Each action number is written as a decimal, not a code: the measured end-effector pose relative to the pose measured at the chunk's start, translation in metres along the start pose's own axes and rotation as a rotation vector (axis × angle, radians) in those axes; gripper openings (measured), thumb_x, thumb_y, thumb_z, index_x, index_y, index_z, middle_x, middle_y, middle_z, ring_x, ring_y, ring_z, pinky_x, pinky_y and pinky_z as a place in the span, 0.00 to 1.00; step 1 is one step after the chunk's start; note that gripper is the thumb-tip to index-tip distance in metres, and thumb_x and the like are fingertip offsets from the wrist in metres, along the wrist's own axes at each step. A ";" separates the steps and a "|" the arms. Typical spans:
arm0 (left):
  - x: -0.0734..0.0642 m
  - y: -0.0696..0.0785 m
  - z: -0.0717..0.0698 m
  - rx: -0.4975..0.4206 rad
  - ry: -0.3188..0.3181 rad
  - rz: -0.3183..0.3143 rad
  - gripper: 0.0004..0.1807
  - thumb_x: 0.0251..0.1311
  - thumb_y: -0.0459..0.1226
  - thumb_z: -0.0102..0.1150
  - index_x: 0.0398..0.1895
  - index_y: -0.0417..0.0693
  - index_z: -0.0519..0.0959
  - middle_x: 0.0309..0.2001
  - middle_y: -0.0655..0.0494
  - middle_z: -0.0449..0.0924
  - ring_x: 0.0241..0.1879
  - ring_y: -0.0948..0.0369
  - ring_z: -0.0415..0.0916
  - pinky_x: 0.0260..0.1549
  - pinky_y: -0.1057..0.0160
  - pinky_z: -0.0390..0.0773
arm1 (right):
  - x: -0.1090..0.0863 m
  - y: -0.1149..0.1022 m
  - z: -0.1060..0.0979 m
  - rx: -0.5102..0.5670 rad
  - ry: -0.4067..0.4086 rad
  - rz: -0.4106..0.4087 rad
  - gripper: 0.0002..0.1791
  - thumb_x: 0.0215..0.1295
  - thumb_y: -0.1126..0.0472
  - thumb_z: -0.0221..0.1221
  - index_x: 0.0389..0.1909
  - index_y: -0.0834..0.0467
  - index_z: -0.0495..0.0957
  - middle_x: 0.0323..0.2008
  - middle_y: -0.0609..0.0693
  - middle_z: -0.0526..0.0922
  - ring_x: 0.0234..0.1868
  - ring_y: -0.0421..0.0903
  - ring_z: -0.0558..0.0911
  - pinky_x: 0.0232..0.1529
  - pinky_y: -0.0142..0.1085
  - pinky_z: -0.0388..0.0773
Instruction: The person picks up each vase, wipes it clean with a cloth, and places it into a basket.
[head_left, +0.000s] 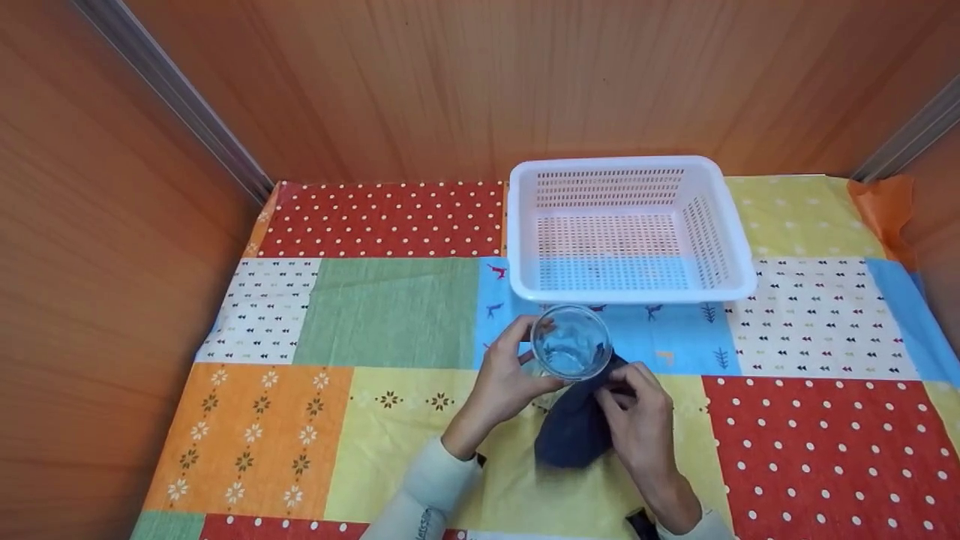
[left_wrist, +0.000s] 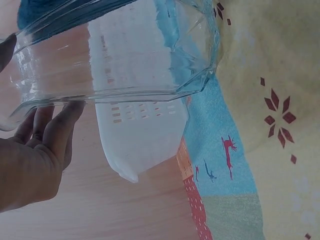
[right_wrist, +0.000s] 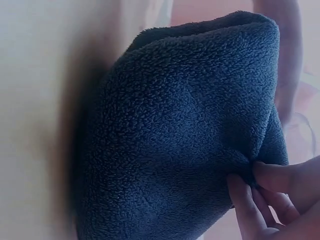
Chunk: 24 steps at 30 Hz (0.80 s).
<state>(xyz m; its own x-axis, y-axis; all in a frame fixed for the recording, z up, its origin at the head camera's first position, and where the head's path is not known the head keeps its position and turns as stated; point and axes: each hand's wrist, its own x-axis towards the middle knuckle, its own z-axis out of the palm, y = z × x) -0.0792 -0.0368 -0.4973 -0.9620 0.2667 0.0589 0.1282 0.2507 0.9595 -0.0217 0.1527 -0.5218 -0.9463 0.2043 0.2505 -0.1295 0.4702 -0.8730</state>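
A clear drinking glass (head_left: 571,343) is held up over the cloth-covered table by my left hand (head_left: 504,379), its fingers and thumb around the side. In the left wrist view the glass (left_wrist: 135,60) lies across the top, with fingers curled against its wall. My right hand (head_left: 641,420) pinches a dark blue, fluffy towel (head_left: 574,431) between thumb and fingers. The towel hangs just below and to the right of the glass, overlapping its edge in the head view. Close up in the right wrist view, the towel (right_wrist: 175,125) is bunched and folded.
A white perforated plastic basket (head_left: 630,294) stands behind the hands, near the back wooden wall (head_left: 450,90). A patchwork tablecloth (head_left: 397,315) covers the table. Wooden panels rise at the left and right sides.
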 end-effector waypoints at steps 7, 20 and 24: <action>0.000 -0.001 0.000 -0.012 -0.002 -0.002 0.38 0.48 0.38 0.85 0.64 0.51 0.76 0.59 0.52 0.80 0.60 0.51 0.76 0.61 0.43 0.81 | -0.001 -0.003 0.002 0.015 0.049 -0.018 0.12 0.57 0.83 0.67 0.35 0.64 0.85 0.37 0.53 0.82 0.42 0.36 0.82 0.42 0.18 0.81; -0.001 0.001 0.000 0.011 0.000 0.000 0.39 0.48 0.37 0.85 0.65 0.52 0.76 0.58 0.56 0.80 0.59 0.56 0.76 0.61 0.46 0.82 | -0.006 0.022 0.006 -0.013 0.019 -0.023 0.13 0.55 0.84 0.67 0.31 0.63 0.81 0.38 0.53 0.82 0.42 0.42 0.83 0.41 0.21 0.81; 0.000 0.000 0.001 0.005 0.000 0.003 0.39 0.49 0.38 0.85 0.65 0.52 0.76 0.58 0.57 0.80 0.59 0.56 0.76 0.61 0.44 0.81 | -0.007 0.031 0.006 -0.060 -0.008 -0.014 0.14 0.54 0.83 0.68 0.31 0.63 0.80 0.35 0.51 0.81 0.40 0.45 0.83 0.38 0.28 0.84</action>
<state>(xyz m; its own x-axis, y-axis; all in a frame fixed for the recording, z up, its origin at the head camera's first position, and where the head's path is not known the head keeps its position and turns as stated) -0.0786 -0.0362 -0.4971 -0.9616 0.2673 0.0617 0.1321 0.2543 0.9581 -0.0214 0.1604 -0.5528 -0.9470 0.1900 0.2590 -0.1255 0.5234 -0.8428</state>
